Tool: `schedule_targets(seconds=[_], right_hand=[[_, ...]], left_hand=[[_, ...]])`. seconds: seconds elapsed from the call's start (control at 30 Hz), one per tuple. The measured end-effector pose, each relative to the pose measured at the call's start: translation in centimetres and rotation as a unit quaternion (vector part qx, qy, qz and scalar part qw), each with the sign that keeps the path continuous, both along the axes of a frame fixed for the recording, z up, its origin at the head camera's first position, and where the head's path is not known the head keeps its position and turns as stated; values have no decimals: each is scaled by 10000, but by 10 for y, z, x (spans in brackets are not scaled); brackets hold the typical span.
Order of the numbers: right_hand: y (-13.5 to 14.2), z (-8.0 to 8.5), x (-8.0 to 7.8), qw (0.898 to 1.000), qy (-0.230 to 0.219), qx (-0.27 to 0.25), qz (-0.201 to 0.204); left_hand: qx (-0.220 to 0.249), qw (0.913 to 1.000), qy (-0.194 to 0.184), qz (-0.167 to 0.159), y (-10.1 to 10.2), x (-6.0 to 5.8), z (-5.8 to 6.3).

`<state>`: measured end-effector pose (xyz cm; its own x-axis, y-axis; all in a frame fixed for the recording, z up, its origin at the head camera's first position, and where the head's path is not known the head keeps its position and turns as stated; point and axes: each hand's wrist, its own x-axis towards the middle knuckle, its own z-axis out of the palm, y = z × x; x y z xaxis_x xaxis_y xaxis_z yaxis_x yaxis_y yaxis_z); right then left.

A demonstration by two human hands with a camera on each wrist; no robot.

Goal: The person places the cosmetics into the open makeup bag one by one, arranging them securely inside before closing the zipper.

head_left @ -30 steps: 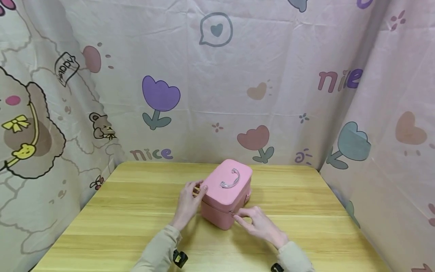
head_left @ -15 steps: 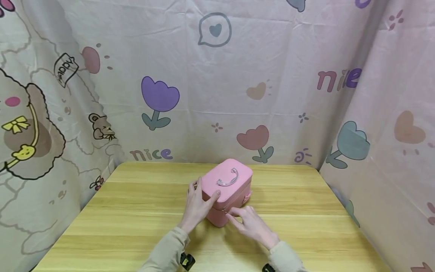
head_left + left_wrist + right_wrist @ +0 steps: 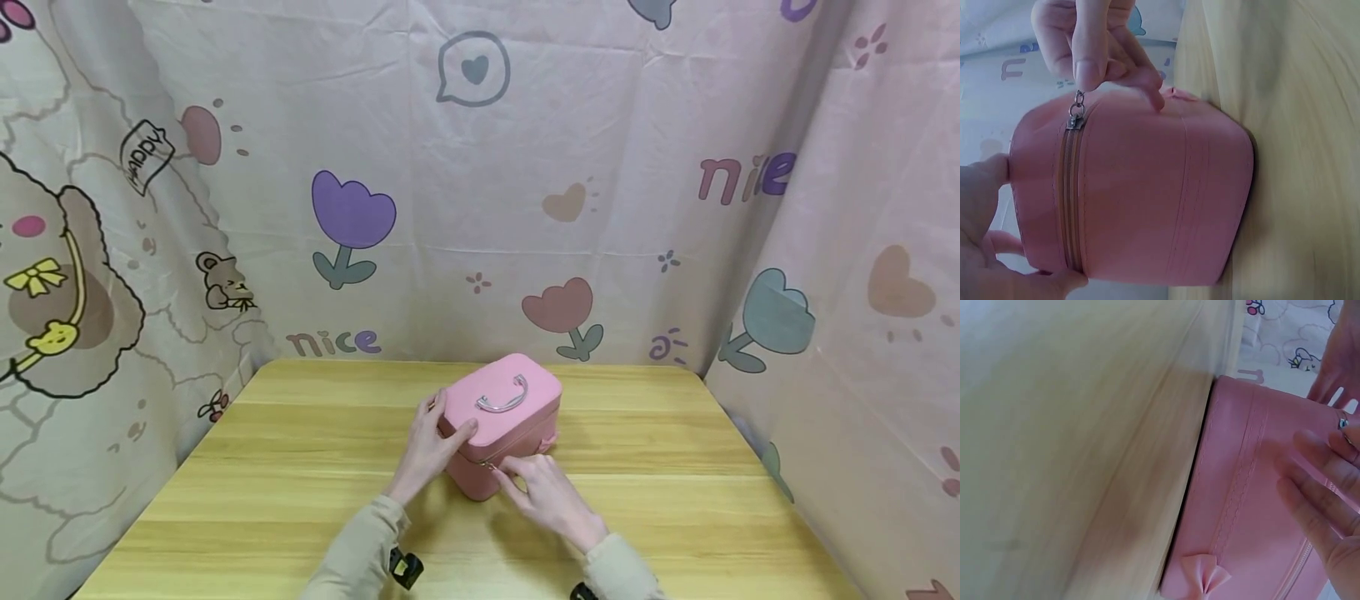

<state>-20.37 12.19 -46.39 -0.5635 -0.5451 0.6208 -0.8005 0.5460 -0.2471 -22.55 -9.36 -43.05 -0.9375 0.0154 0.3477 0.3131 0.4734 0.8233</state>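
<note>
A pink vanity case (image 3: 501, 400) with a silver handle (image 3: 504, 398) on its lid stands upright on the wooden table. My left hand (image 3: 429, 446) grips the lid's near left corner, thumb on the front edge and fingers along the left side. Between thumb and forefinger, my right hand (image 3: 547, 492) pinches the zipper pull. The left wrist view shows its small chain and the metal slider (image 3: 1074, 122) on the zipper track (image 3: 1070, 200) below the lid. In the right wrist view a pink bow (image 3: 1204, 575) sits low on the case's side.
The yellow wooden table (image 3: 315, 467) reaches back to a printed curtain (image 3: 450, 167), which also hangs along the left and right sides. Both forearms wear beige sleeves (image 3: 360, 542), with black wrist cameras (image 3: 406, 568) underneath.
The case has turned slightly on the table, its near corner shifting left. My right hand has moved left with the zipper pull. My left thumb has shifted right along the lid's front edge.
</note>
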Motion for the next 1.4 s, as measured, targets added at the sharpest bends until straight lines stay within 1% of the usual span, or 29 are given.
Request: schedule_targets(seconds=[0.13,0.23,0.43,0.57,0.7,0.8,0.97,1.03,1.13,1.3,1.4], right_hand=[[-3,0,-1,9999,115,41,-33],[-4,1,-1,9999,131,43,5],[2,2,-3,9998,183,19,38],[10,2,-6,9997,230,-58,-101],[16,4,-7,9995,4,-141,-270],[21,4,-8,9990,-161,-202,-371],[28,5,-12,9969,-477,-308,-546],[32,5,-14,9953,-659,-339,-624],[37,6,-17,9929,-871,-344,-729],[43,8,-20,9899,-1090,-339,-841],[45,9,-21,9892,-1111,-332,-898]], left_hand=[[149,9995,-9,-267,-5,-4,0],[166,9991,35,-389,-7,-5,1],[143,9988,-32,-465,-9,-6,1],[104,9988,-105,-471,-11,-6,1],[94,9988,-96,-468,-11,-5,1],[48,9992,14,-409,-10,-4,0],[3,9992,-134,-367,-10,-5,0],[40,9988,-271,-396,-10,-6,1],[35,9987,-299,-411,-10,-6,1],[106,9981,-436,-420,-10,-5,2],[52,9982,-404,-437,-10,-5,3]])
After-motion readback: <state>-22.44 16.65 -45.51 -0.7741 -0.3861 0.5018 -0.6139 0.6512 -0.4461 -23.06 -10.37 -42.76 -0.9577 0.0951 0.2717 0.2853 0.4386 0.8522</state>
